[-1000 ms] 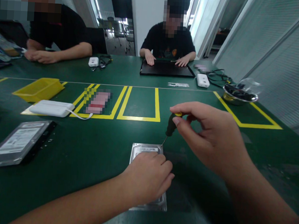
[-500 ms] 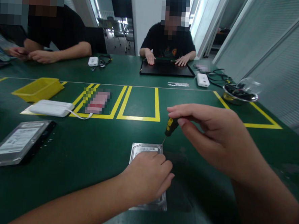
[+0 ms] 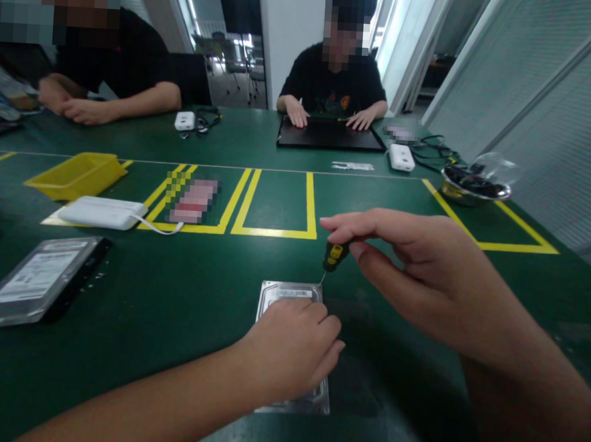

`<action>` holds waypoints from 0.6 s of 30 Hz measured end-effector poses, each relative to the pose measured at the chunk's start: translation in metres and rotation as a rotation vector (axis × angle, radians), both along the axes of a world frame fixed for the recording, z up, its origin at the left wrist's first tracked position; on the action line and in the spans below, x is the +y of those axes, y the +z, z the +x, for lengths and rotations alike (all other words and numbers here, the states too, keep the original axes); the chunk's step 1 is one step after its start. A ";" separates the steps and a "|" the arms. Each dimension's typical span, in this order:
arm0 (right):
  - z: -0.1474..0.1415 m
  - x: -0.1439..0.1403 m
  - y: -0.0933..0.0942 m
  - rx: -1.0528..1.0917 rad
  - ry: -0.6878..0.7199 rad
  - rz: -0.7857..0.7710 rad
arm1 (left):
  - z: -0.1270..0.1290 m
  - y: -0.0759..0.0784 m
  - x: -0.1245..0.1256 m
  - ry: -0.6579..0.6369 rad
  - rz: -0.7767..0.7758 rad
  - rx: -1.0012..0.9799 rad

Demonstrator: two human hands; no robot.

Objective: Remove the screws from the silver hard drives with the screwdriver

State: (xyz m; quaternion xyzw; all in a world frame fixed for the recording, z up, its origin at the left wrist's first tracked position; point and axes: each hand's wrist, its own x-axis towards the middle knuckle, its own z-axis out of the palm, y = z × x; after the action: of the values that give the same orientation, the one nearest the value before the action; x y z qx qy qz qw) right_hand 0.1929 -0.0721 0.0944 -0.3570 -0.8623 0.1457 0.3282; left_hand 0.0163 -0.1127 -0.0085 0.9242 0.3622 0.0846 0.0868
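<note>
Right hand [image 3: 422, 282] pinches screwdriver [image 3: 334, 255]; long axis steep, tip down-left on hard drive [image 3: 291, 294] far corner. Left hand [image 3: 292, 354] presses flat atop drive, grasping nothing.

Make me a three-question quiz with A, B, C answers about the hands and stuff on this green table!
1. Where does the left hand rest?
A. on the hard drive at the near edge
B. in the yellow tray
C. on the metal bowl

2. How many hard drives lie on the table?
A. one
B. two
C. four

3. What is the right hand doing?
A. lying flat
B. pinching a screwdriver
C. holding a cable

Answers: 1 A, the palm covers that drive. 2 B, a second hard drive lies at the left. 3 B, fingers grip the handle, tip at the drive's far corner.
</note>
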 end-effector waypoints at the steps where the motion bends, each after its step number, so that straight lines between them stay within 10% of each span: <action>1: 0.000 0.000 0.000 -0.004 -0.005 0.011 | 0.000 0.000 0.000 0.000 0.001 0.000; 18: -0.002 0.002 -0.001 -0.005 -0.022 0.069 | 0.001 -0.001 0.001 -0.007 0.004 -0.010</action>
State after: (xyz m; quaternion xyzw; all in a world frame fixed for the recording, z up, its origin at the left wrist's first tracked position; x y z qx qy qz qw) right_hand 0.1913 -0.0698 0.0934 -0.3551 -0.8638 0.1113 0.3397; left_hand 0.0169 -0.1117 -0.0093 0.9252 0.3583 0.0895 0.0869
